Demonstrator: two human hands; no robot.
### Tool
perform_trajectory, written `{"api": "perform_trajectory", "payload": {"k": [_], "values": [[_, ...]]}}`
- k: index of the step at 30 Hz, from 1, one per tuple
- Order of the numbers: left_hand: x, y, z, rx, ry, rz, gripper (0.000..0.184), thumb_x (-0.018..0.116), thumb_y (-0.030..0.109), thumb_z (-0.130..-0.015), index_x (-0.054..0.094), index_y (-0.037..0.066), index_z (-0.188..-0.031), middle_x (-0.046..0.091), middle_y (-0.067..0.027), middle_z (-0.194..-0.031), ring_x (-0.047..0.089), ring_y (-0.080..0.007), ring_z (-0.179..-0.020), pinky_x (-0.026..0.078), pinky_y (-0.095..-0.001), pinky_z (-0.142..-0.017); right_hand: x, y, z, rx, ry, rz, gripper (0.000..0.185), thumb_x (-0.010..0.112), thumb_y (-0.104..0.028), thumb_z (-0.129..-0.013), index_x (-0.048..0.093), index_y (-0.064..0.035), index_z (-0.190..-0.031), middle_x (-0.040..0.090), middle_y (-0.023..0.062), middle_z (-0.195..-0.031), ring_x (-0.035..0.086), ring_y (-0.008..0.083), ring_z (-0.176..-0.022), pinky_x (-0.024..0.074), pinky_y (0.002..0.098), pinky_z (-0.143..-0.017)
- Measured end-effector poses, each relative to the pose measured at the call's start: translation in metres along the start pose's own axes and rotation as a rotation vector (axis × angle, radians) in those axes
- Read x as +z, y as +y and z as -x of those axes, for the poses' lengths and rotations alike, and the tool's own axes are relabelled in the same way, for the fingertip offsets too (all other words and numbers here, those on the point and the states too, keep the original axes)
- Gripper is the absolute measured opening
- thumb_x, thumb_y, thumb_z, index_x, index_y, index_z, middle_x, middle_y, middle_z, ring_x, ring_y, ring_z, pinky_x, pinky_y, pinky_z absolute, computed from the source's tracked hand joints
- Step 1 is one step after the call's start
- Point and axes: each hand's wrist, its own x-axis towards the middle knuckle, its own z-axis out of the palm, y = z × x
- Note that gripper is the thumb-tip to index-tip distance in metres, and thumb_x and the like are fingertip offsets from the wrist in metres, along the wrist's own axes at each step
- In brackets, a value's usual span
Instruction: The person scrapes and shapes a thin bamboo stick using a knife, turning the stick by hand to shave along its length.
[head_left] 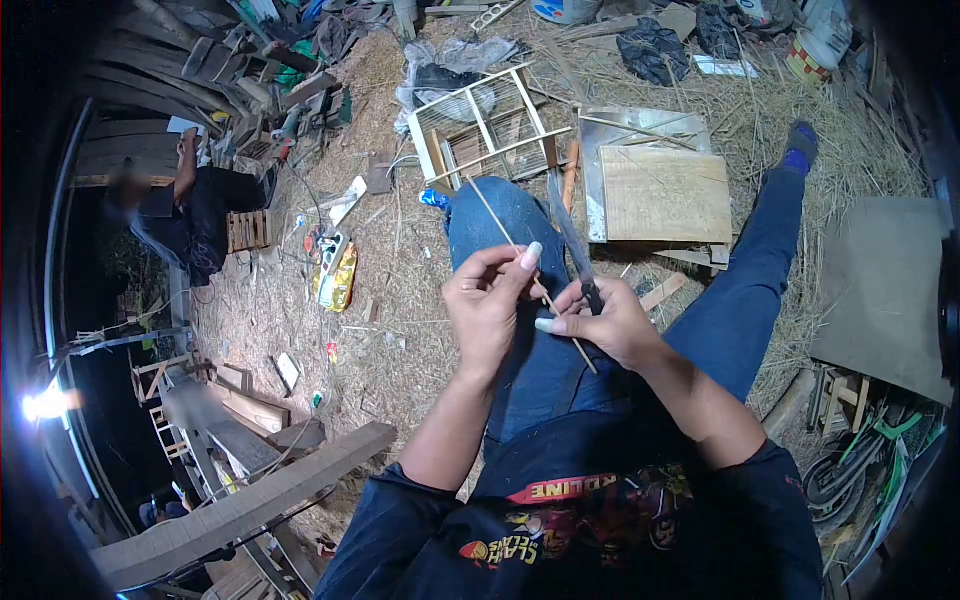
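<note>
Pinching the thin stick (542, 291) slantwise above the left leg (507, 222), the left hand (485, 308) has its fingers clamped near the middle. The right hand (608, 322) has its fingers wrapped on the knife (573, 238), its thumb by the stick's low part. The stick looks light, stiff and easy to snap; a soft hold near its middle should suit.

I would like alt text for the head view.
The wearer's left hand holds a thin stick over a jeans-clad leg while the right hand, close by, grips a knife. Beyond, a barred wooden frame and a board lie amid scattered straw.
</note>
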Motion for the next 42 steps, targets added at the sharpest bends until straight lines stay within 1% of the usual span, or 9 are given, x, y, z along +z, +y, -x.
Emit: {"api": "perform_trajectory", "payload": {"k": [8, 10, 11, 16, 24, 32, 36, 38, 42], "values": [[-0.011, -0.002, -0.015, -0.003, 0.064, 0.060, 0.012, 0.069, 0.012, -0.092, 0.063, 0.002, -0.092, 0.067, -0.0079, -0.076, 0.065, -0.0128, -0.061, 0.051, -0.0231, -0.058, -0.006, -0.003, -0.006, -0.014, 0.074, 0.120, 0.017, 0.079, -0.015, -0.083, 0.070, -0.0009, -0.085, 0.068, 0.0033, -0.074, 0.059, 0.0061, -0.066, 0.0463, 0.0222, -0.061], [-0.016, 0.000, -0.019, 0.038, 0.103, 0.132, 0.013, 0.069, 0.012, -0.092, 0.062, 0.002, -0.094, 0.067, -0.0094, -0.077, 0.066, -0.0138, -0.061, 0.053, -0.0246, -0.058, -0.009, -0.011, -0.006, -0.089, 0.119, 0.333, 0.015, 0.077, -0.010, -0.084, 0.069, 0.0021, -0.088, 0.067, 0.0023, -0.074, 0.059, 0.0054, -0.067, 0.0467, 0.0203, -0.062], [-0.022, -0.001, -0.022, 0.050, 0.102, 0.148, 0.015, 0.068, 0.011, -0.093, 0.059, -0.001, -0.095, 0.068, -0.0120, -0.080, 0.068, -0.0159, -0.064, 0.057, -0.0274, -0.060, -0.012, -0.010, -0.006, -0.089, 0.117, 0.334, 0.015, 0.077, -0.010, -0.084, 0.069, 0.0021, -0.088, 0.067, 0.0023, -0.074, 0.059, 0.0054, -0.067, 0.0467, 0.0203, -0.062], [-0.039, -0.001, -0.027, 0.068, 0.165, 0.180, 0.015, 0.068, 0.011, -0.093, 0.058, 0.000, -0.094, 0.068, -0.0127, -0.079, 0.069, -0.0179, -0.064, 0.058, -0.0281, -0.060, -0.039, -0.005, -0.012, -0.172, 0.204, 0.295, 0.018, 0.079, -0.015, -0.082, 0.070, 0.0000, -0.085, 0.063, -0.0007, -0.073, 0.054, 0.0058, -0.070, 0.0448, 0.0237, -0.065], [-0.066, -0.014, -0.026, 0.074, 0.237, 0.169, 0.024, 0.061, 0.023, -0.099, 0.058, 0.000, -0.094, 0.068, -0.0156, -0.082, 0.069, -0.0214, -0.066, 0.056, -0.0319, -0.063, -0.057, -0.012, -0.033, -0.141, 0.305, 0.364, 0.021, 0.071, -0.020, -0.091, 0.066, -0.0008, -0.086, 0.063, -0.0004, -0.074, 0.054, 0.0063, -0.068, 0.0445, 0.0245, -0.062], [-0.082, -0.014, -0.031, 0.168, 0.284, 0.223, 0.018, 0.066, 0.016, -0.095, 0.061, -0.001, -0.091, 0.068, -0.0125, -0.081, 0.068, -0.0184, -0.066, 0.058, -0.0320, -0.066, -0.062, -0.018, -0.038, -0.132, 0.349, 0.383, 0.023, 0.066, -0.021, -0.095, 0.063, -0.0012, -0.085, 0.056, -0.0040, -0.069, 0.047, 0.0038, -0.063, 0.0400, 0.0240, -0.057], [-0.095, -0.007, -0.027, 0.104, 0.206, 0.026, 0.011, 0.073, 0.007, -0.088, 0.066, -0.002, -0.086, 0.067, -0.0086, -0.075, 0.064, -0.0130, -0.065, 0.056, -0.0287, -0.062, -0.070, -0.027, -0.044, -0.197, 0.417, 0.360, 0.025, 0.064, -0.023, -0.097, 0.063, -0.0022, -0.084, 0.052, -0.0052, -0.067, 0.043, 0.0035, -0.061, 0.0360, 0.0233, -0.055], [-0.106, -0.007, -0.025, 0.043, 0.002, -0.250, 0.012, 0.075, 0.007, -0.086, 0.068, -0.002, -0.084, 0.067, -0.0074, -0.072, 0.064, -0.0121, -0.065, 0.052, -0.0257, -0.058, -0.070, -0.037, -0.047, -0.207, 0.428, 0.318, 0.026, 0.063, -0.025, -0.098, 0.063, -0.0032, -0.084, 0.051, -0.0058, -0.067, 0.041, 0.0033, -0.061, 0.0338, 0.0232, -0.055], [-0.100, 0.006, -0.010, -0.062, -0.253, -0.466, 0.013, 0.076, 0.009, -0.085, 0.072, -0.003, -0.087, 0.069, -0.0051, -0.073, 0.062, -0.0093, -0.065, 0.048, -0.0237, -0.058, -0.072, -0.052, -0.058, -0.189, 0.416, 0.345, 0.030, 0.064, -0.030, -0.097, 0.062, -0.0043, -0.082, 0.049, -0.0063, -0.066, 0.040, 0.0034, -0.061, 0.0336, 0.0237, -0.055]]}}
